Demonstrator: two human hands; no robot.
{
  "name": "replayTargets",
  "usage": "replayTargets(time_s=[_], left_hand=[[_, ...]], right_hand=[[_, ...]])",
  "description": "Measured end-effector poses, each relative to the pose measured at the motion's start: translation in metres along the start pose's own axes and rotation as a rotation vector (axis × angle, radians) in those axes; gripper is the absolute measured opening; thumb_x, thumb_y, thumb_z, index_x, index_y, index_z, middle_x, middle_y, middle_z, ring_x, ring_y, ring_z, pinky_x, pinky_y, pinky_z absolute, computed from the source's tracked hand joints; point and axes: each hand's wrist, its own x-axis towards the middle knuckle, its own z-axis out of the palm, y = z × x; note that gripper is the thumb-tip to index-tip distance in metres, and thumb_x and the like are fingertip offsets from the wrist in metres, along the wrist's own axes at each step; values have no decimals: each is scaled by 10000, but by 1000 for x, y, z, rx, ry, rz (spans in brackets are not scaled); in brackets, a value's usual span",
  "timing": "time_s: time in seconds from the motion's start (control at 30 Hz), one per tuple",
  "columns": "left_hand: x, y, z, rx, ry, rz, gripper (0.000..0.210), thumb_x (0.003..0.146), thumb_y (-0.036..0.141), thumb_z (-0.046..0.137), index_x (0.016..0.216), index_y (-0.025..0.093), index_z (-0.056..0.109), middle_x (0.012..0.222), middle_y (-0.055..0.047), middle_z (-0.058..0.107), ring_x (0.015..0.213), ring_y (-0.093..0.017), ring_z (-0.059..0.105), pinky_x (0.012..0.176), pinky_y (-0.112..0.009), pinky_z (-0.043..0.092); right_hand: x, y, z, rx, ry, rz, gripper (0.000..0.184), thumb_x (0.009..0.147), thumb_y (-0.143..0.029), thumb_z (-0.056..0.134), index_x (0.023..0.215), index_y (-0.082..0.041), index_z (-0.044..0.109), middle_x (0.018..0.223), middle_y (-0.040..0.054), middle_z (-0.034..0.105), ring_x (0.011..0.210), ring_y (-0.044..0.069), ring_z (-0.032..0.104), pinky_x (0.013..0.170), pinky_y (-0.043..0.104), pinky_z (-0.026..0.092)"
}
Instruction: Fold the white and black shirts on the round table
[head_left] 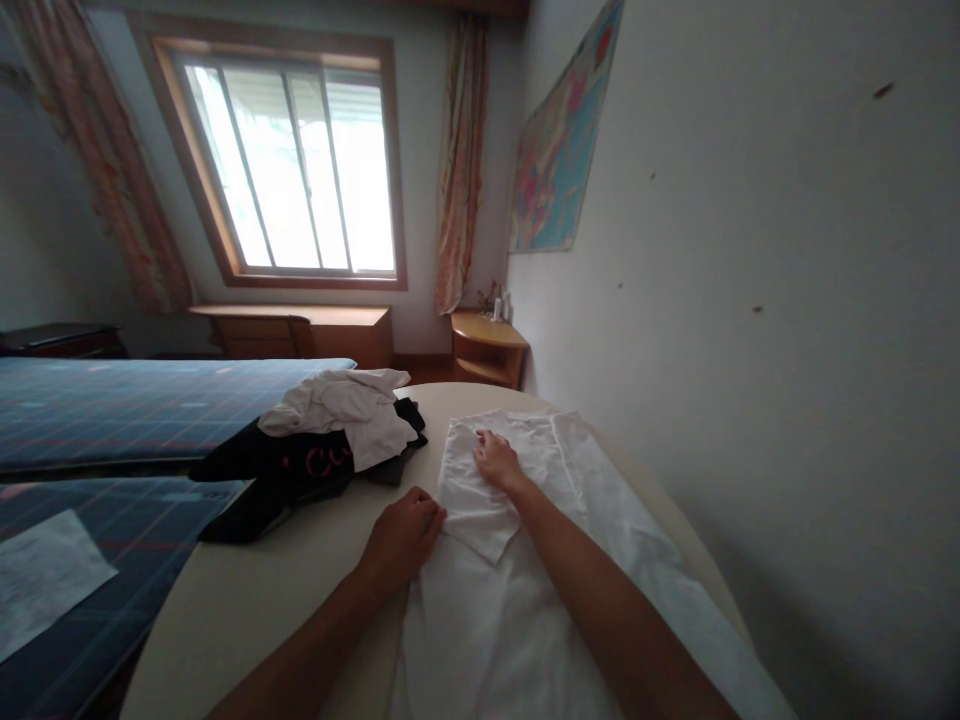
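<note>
A white cloth garment (480,600) covers the right of a round cream table (247,600), its creases probably best smoothed outward by the right hand (496,460), fingers part-open on top gripping nothing visible, while the left hand (405,530), curled at the left edge, grip unclear, steadies it. A blue plaid bed (150,410) lies left, a wood-framed window (300,180) far beyond, rumpled black and off-white clothes (322,450) on the tabletop's far left.

White cloth (484,615): thin, creased, matt from where I stand. Worktop (300,580) smooth, satin. Corner shelf (487,328) wood, slight gloss. Wall (750,450) matt.
</note>
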Motion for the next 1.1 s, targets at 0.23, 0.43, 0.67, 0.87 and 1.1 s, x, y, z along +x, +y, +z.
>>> replayTargets(time_s=[0.23, 0.43, 0.67, 0.87, 1.1], left_hand=[[5, -1, 0, -21, -9, -10, 182, 929, 232, 535, 901, 220, 714, 1002, -41, 668, 894, -170, 647, 822, -267, 439], [8, 2, 2, 10, -9, -34, 218, 953, 271, 494, 933, 229, 707, 1001, -50, 668, 927, -193, 643, 826, -308, 419], [7, -3, 10, 119, 6, -53, 223, 933, 245, 480, 1073, 231, 653, 1058, -68, 669, 959, -220, 633, 858, -350, 396], [7, -1, 3, 166, -37, -99, 207, 907, 222, 483, 1042, 217, 640, 1017, -68, 693, 946, -221, 638, 863, -358, 385], [4, 4, -5, 202, -76, -139, 246, 887, 185, 504, 1109, 201, 609, 1050, -79, 710, 967, -226, 649, 867, -353, 386]], right_hand=[[41, -11, 11, 65, -21, -17, 426, 928, -277, 467, 1352, -278, 503, 1194, 48, 675, 1152, 214, 583, 972, 368, 429], [65, -24, 12, 83, -79, -110, 371, 936, -215, 418, 1240, -283, 619, 1205, 13, 684, 1121, 178, 595, 1004, 355, 402], [56, -39, 31, 16, -103, -174, 403, 956, -269, 446, 1345, -286, 550, 1503, 54, 455, 1377, 239, 373, 1130, 492, 226], [26, -36, 16, -110, 52, -223, 389, 986, -242, 369, 1330, -256, 550, 1478, 76, 464, 1335, 224, 401, 1126, 435, 219], [-41, -33, -23, -169, -1, -269, 347, 979, -335, 391, 1155, -216, 666, 1197, 106, 656, 1121, 244, 556, 974, 369, 385]])
